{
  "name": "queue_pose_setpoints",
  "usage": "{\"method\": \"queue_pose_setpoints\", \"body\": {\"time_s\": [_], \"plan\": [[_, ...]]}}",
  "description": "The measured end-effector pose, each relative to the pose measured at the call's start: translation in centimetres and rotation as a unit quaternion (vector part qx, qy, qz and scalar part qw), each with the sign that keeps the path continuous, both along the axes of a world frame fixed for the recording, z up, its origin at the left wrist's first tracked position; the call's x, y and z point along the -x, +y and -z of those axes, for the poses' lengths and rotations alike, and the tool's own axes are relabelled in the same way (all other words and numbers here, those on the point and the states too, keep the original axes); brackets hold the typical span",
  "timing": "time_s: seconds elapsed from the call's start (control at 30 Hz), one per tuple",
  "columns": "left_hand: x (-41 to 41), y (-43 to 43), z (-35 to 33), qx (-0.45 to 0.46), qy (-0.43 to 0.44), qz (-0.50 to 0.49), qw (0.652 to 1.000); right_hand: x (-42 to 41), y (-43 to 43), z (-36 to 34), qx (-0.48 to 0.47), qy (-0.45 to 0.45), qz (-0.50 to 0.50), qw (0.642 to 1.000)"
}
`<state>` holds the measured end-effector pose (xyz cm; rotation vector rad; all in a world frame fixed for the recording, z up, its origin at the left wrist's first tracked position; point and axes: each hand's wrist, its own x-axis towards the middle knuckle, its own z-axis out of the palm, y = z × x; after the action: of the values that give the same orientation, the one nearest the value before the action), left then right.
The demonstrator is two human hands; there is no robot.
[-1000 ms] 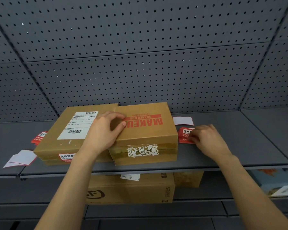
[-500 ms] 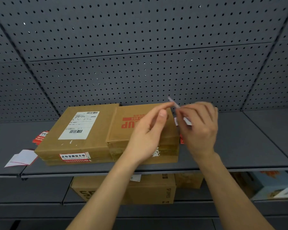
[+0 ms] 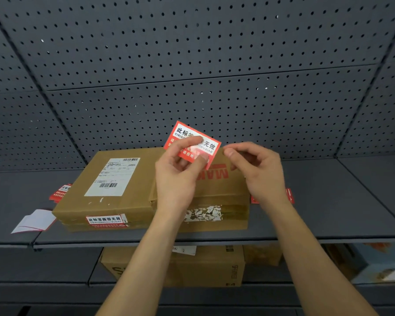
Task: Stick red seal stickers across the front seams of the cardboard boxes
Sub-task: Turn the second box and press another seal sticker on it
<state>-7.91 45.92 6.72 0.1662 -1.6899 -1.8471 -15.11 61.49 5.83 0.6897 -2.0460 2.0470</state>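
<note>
Two flat cardboard boxes lie side by side on a grey shelf (image 3: 328, 233). The left box (image 3: 100, 201) carries a white shipping label and a red seal sticker (image 3: 106, 221) across its front seam. The right box (image 3: 224, 197) shows red print on top and torn white label remains on its front. My left hand (image 3: 178, 176) pinches a red seal sticker sheet (image 3: 192, 142) between thumb and fingers, held up above the right box. My right hand (image 3: 258, 169) hovers just right of the sheet with fingers curled, holding nothing I can see.
More red stickers lie on the shelf at the left (image 3: 61, 192) and behind my right wrist (image 3: 289, 196). White backing paper (image 3: 34, 221) sits at the shelf's left front. A grey pegboard wall rises behind. Larger cardboard boxes (image 3: 176, 267) stand on the lower shelf.
My left hand left the right box's top and now holds up the sticker sheet that my right hand picked from the shelf. My right hand has let it go.
</note>
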Motion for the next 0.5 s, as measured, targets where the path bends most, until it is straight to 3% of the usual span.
{"method": "queue_pose_setpoints", "body": {"time_s": [0.3,0.5], "plan": [[-0.1,-0.3,0.7,0.078,-0.001,0.021,0.997,-0.1,-0.7,0.3,0.001,0.0,-0.054,0.999],[-0.3,-0.1,0.9,0.309,-0.003,-0.132,0.942,-0.1,-0.8,0.1,0.001,0.062,-0.058,0.996]]}}
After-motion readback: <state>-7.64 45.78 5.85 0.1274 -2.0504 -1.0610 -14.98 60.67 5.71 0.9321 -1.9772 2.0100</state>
